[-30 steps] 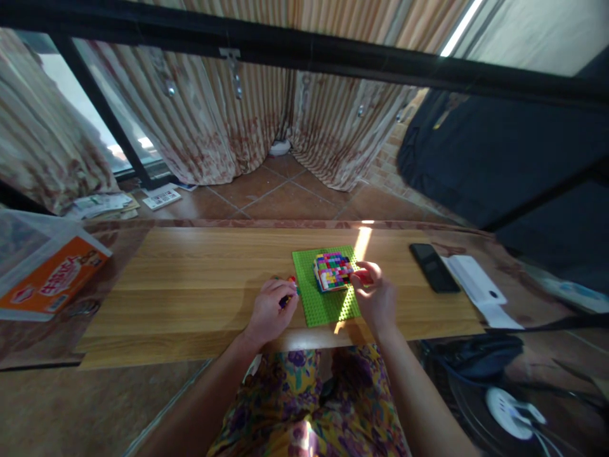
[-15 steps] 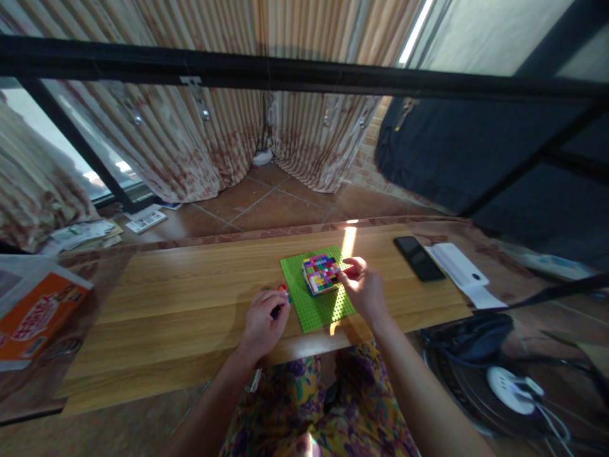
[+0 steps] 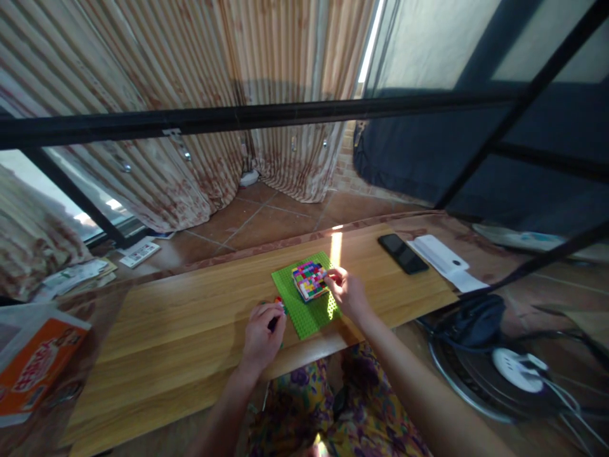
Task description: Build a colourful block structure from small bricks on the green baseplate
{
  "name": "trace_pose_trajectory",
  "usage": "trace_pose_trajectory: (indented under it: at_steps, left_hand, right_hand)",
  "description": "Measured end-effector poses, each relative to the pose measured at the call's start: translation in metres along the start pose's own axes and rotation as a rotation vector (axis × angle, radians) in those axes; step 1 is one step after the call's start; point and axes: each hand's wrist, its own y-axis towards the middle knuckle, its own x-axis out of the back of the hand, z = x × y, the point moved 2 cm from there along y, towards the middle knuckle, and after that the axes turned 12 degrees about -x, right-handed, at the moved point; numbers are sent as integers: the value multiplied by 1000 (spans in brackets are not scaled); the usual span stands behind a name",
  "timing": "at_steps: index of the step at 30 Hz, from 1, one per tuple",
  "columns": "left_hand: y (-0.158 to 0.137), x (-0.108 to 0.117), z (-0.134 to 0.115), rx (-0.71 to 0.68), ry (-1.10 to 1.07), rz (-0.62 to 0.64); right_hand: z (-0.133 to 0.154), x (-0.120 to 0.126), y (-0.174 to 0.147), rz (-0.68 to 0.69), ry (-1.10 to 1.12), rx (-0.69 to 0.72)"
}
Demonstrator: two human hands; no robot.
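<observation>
A green studded baseplate (image 3: 304, 325) lies on the wooden table, bearing a low square block of multicoloured building bricks (image 3: 309, 279). At the block's right edge is my right hand (image 3: 349, 295), thumb and forefinger pinched on a small brick mostly hidden by the fingertips. My left hand (image 3: 264, 333) rests on the table just left of the baseplate, its fingers curled around small loose bricks (image 3: 278, 300). Bits of red, white and green show past its fingers; the rest is covered by the hand.
A black phone (image 3: 403, 253) and a white box (image 3: 438, 254) lie to the right. An orange-and-white package (image 3: 38, 365) stands at far left. A power strip (image 3: 516, 370) with cables sits low right. A dark metal bar (image 3: 266, 116) crosses beyond the table, before striped curtains (image 3: 181, 57).
The camera view has tilted and shifted, so the table sits further left and the bar lower. My right hand stays pinched at the block's right edge; my left hand stays by the loose bricks.
</observation>
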Motion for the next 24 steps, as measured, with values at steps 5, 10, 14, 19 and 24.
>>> trace_pose_trajectory:
  at_steps: [5, 10, 14, 19, 24]
  left_hand:
    - [1, 3, -2, 17, 54, 26]
    - [-5, 17, 7, -53, 124, 70]
    - [-15, 37, 20, -34, 163, 43]
    - [-23, 55, 31, 24, 177, 32]
    - [-27, 67, 35, 100, 141, -26]
  right_hand:
    - [-1, -22, -13, -14, 135, -46]
    - [15, -41, -16, -18, 156, -54]
    - [29, -53, -23, 5, 69, -59]
    - [46, -73, -30, 74, 15, -9]
    - [59, -84, -28, 129, -3, 23]
